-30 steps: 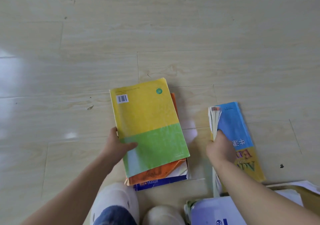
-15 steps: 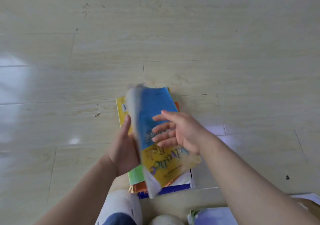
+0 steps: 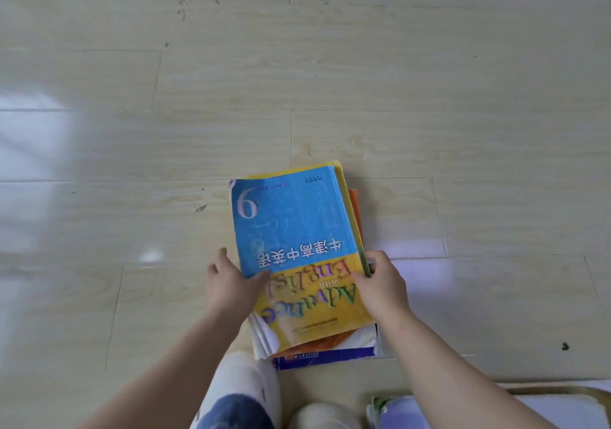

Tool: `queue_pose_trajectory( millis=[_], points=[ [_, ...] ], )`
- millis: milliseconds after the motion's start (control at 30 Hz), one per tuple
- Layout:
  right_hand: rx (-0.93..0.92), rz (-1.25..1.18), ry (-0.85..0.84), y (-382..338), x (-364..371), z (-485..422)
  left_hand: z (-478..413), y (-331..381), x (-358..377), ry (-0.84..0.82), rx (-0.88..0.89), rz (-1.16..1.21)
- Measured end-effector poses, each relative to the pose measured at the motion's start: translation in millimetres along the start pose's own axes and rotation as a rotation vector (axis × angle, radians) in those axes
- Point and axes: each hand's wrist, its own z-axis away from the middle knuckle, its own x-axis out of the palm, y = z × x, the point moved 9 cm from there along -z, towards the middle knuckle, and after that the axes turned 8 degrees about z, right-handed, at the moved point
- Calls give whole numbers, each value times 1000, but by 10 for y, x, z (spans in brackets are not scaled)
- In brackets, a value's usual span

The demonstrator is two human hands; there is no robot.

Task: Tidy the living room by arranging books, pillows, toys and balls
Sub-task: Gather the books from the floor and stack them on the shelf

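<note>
While atop stack (image 3: 325,357), book (image 3: 294,227) between hands (image 3: 228,285) (image 3: 383,288).

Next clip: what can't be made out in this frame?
- Head view: covers of the stack below, hidden by the top book; their number is unclear.
- Left hand: its lower fingers, hidden by the top book's edge.
- Pile bottom right: cut off by the frame edge and the right arm.
- Top book's small print: too small.
</note>
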Motion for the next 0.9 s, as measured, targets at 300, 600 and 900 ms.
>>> queue_pose_trajectory(
  millis=[300, 600, 900],
  points=[
    [126, -67, -97, 304, 135, 193, 281, -154, 499, -398, -165, 451],
    [231, -422, -205, 418, 215, 86, 358, -238, 583, -450, -248, 455],
    [312, -507, -389, 507, 308, 56, 218, -232, 543, -375, -245, 482]
  ],
)
